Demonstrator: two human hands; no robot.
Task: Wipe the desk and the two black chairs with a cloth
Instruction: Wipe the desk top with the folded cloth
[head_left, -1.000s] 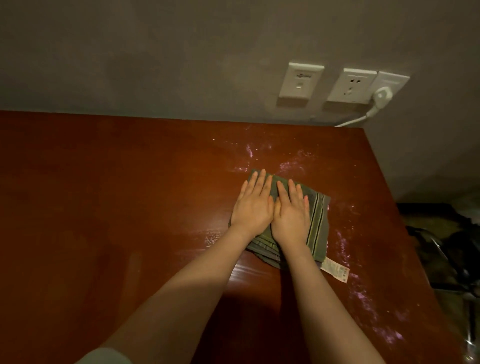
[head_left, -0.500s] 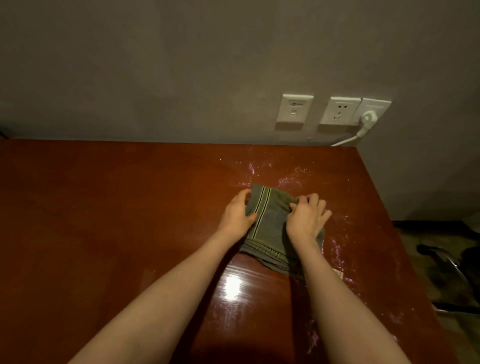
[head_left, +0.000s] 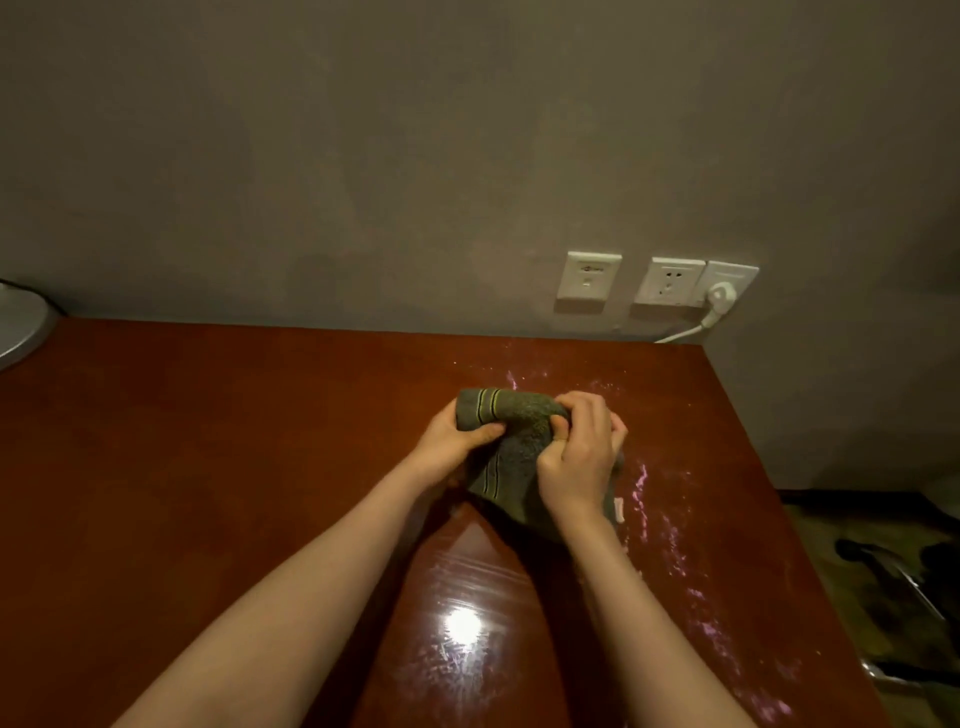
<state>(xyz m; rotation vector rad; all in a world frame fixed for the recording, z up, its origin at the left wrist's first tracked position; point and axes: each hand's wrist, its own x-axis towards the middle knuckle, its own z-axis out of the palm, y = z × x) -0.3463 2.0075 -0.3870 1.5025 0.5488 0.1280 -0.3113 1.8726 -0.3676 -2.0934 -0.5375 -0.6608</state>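
Single view, head-worn, wide-angle. Looks forward and down from above the near side of the desk (head_left: 208, 493). Faces the grey wall (head_left: 363, 156) squarely along the desk's far edge. Close range: takes in both forearms entering from the bottom margin, with the left hand (head_left: 452, 441) and right hand (head_left: 576, 462) gripping the cloth (head_left: 506, 462) just right of centre. Frames the desk's right edge and far right corner, with the wall sockets (head_left: 670, 280) above that corner. Catches a strip of floor (head_left: 810, 525) at the right margin. Cuts the desk at the left margin, beside a grey rounded object (head_left: 21, 327).
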